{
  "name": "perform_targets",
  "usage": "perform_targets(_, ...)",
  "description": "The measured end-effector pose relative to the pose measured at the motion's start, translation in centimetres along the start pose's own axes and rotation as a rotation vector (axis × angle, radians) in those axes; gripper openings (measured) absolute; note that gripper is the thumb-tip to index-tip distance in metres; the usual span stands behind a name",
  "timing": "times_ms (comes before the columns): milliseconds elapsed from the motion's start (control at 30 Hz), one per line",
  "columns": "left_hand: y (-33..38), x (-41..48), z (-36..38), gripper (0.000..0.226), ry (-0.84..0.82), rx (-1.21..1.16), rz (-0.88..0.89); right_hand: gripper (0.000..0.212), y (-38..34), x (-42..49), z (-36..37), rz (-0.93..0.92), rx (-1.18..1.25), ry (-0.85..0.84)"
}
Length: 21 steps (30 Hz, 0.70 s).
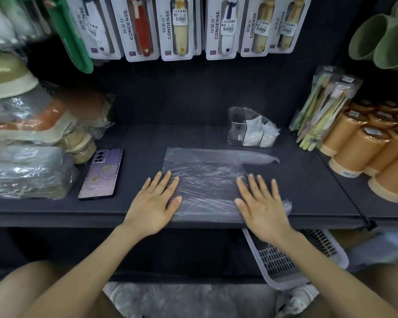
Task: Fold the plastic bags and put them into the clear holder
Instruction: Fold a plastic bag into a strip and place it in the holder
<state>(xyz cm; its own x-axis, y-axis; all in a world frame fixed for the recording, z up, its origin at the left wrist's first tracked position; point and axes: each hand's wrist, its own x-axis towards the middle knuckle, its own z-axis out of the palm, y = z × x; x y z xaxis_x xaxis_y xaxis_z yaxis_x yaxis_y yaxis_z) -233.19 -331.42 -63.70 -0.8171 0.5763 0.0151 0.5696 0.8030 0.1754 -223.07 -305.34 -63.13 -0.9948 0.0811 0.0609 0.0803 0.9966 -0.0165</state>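
A thin clear plastic bag (205, 177) lies flat on the dark shelf (143, 138), one handle strip reaching out to the right. My left hand (155, 201) lies flat with straight fingers on the bag's left edge. My right hand (261, 203) presses flat on its right edge, near the shelf's front. Behind the bag, toward the right, stands the clear holder (240, 125); folded white bags (262, 131) sit in it and stick out on its right side.
A purple phone (101, 173) lies to the left of the bag, beside wrapped packs (28, 171). Orange cups (372, 145) and packed toothbrushes (324, 106) crowd the right. Carded goods hang overhead. A white basket (285, 260) sits below the shelf edge.
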Motion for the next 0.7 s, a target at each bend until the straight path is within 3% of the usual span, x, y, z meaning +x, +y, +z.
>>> perform_targets(100,0.0,0.0,-0.3,0.099,-0.028,-0.004,-0.019,0.066,-0.4,-0.9,-0.9,-0.140,0.050,0.149)
perform_targets(200,-0.3,-0.2,-0.9,0.105,0.029,-0.269,-0.036,0.066,-2.5,-1.4,-0.9,-0.410,0.045,0.214)
perform_targets(300,-0.8,-1.1,-1.4,0.079,0.233,-0.558,-0.045,0.038,-3.4,-1.2,0.2,-0.489,0.058,0.300)
perform_targets(367,-1.0,-2.1,-1.9,0.064,0.275,-0.660,0.009,0.010,-3.6,-1.5,0.0,-0.492,0.158,0.387)
perform_targets(400,-1.0,-2.7,-2.0,0.061,0.268,-0.705,0.050,0.011,-3.7,-1.8,-0.4,-0.471,0.208,0.402)
perform_targets(500,-0.4,-4.0,-2.8,0.061,0.201,-0.928,0.082,0.023,-4.0,-3.0,-2.3,-0.331,0.396,0.320)
perform_targets(600,0.0,-4.8,-3.2,0.075,0.113,-1.184,0.016,0.020,-3.9,-2.7,-5.5,-0.117,0.616,0.070)
perform_targets(700,0.5,-5.3,-3.3,0.079,0.062,-1.342,-0.062,0.016,-3.7,-0.8,-8.1,-0.102,0.716,-0.091)
